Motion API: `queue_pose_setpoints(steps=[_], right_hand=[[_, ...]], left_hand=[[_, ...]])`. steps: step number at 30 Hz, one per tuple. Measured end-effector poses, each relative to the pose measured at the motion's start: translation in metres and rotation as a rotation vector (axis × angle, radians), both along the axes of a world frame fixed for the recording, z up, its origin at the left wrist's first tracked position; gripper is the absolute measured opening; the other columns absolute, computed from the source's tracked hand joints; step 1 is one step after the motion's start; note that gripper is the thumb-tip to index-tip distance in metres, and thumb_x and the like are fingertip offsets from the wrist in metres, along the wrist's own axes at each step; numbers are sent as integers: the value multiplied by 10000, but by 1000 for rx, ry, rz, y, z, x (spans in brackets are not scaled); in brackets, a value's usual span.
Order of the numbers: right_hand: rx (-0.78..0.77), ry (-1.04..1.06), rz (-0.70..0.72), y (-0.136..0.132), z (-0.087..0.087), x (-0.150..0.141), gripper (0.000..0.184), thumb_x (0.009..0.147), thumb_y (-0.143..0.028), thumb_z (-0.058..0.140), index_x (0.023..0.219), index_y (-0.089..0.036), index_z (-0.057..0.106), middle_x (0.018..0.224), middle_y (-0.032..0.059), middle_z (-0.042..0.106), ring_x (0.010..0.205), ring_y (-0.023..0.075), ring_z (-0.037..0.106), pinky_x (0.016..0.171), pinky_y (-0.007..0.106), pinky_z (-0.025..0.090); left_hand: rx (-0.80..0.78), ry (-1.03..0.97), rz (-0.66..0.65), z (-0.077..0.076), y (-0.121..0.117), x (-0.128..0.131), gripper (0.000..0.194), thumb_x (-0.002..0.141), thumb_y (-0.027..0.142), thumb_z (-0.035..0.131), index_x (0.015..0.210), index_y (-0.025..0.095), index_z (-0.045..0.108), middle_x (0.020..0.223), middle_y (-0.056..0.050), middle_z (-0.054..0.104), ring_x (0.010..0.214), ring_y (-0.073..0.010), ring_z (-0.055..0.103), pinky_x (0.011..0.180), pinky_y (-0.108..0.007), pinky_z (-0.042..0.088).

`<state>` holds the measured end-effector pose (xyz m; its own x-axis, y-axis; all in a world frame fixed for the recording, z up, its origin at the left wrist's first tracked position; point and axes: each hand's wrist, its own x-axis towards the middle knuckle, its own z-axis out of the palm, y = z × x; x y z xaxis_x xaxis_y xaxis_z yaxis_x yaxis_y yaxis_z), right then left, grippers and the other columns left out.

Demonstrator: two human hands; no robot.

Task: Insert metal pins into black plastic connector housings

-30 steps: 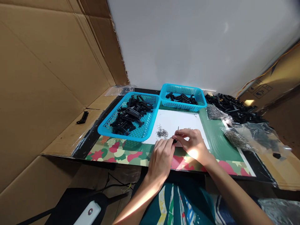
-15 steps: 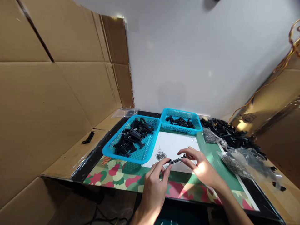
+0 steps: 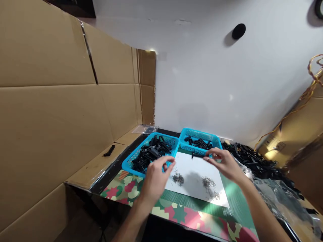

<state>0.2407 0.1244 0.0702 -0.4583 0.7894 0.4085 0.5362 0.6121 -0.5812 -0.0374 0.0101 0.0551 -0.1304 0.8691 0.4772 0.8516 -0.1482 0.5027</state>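
My right hand (image 3: 223, 163) is closed on one end of a slim black plastic part (image 3: 197, 155), held above the far side of a white sheet (image 3: 191, 164). The part's other end sticks out to the left, near the far blue basket. My left hand (image 3: 156, 174) is raised by the right edge of the near blue basket (image 3: 126, 164), fingers curved and a little apart, nothing visible in them. Below the hands, two piles of tiny metal pieces lie on the sheet, a left pile (image 3: 178, 178) and a right pile (image 3: 209, 182).
Black parts fill much of the near basket; fewer lie in the far blue basket (image 3: 218, 141). A heap of black parts (image 3: 248, 158) and clear plastic bags (image 3: 280, 195) are at right. One black part (image 3: 109, 151) lies on the cardboard (image 3: 83, 171) at left.
My left hand has let go of the black plastic part and moved left. My right hand has carried the part up and away toward the far basket. The view has tilted upward.
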Motion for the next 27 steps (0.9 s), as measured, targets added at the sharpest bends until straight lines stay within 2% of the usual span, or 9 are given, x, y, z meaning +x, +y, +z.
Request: queue_pose_setpoints(steps=[2,5,6,10,15,18,20,23,27], right_hand=[[25,-74,-196,25,-4,10,458,938,-637,626,863,-217,794,831,104,767,775,271,710,681,343,520],[32,-93,-355,58,-18,19,507,933,-622,586,816,-171,785,763,182,760,726,342,721,629,387,486],[32,-102,-389,66,-24,20,497,922,-611,596,815,-165,788,751,197,760,719,359,724,616,393,477],[29,-121,-426,80,-43,21,436,904,-578,636,879,-180,813,768,196,785,775,375,752,626,381,485],[39,-73,-372,71,-53,33,503,983,-549,518,1143,-153,784,929,201,802,894,356,756,718,371,506],[12,-40,-225,58,-60,42,536,1043,-529,373,1108,-185,778,910,157,783,893,316,745,742,353,501],[-35,-30,-120,51,-68,47,547,1053,-521,339,1075,-192,774,791,105,742,783,281,718,691,335,487],[-109,-25,-26,43,-81,49,532,1057,-492,337,1060,-168,760,633,26,623,593,220,595,589,306,418],[-154,-28,56,35,-84,41,471,1050,-481,429,988,-149,757,610,-24,530,571,167,476,572,278,330]], left_hand=[[-19,86,51,5,14,-27,142,982,219,647,1048,229,773,969,-75,797,846,-265,711,799,-377,542],[-94,214,58,7,31,-62,56,933,182,711,921,214,755,963,-79,784,976,-301,715,924,-433,523],[-118,251,54,5,35,-69,29,924,194,735,943,210,751,997,-78,777,1027,-299,708,971,-446,514],[-218,368,36,-4,45,-79,236,988,372,730,1097,163,718,1147,-75,734,1107,-261,688,1028,-503,534],[-271,451,36,-8,57,-79,285,1014,385,702,1193,163,697,1255,-95,700,1134,-264,682,1000,-499,567],[-293,471,18,-4,63,-82,261,1013,383,702,1151,161,699,1201,-83,706,1082,-249,687,968,-475,573],[-299,468,3,-2,66,-84,219,1012,366,697,1083,158,698,1138,-69,706,1034,-233,683,944,-451,566],[-271,434,-3,0,70,-85,123,1005,287,660,973,168,670,1049,-72,685,979,-243,669,911,-408,534],[-180,334,25,2,74,-82,69,996,235,568,939,208,596,993,-87,655,910,-275,653,841,-371,487]])
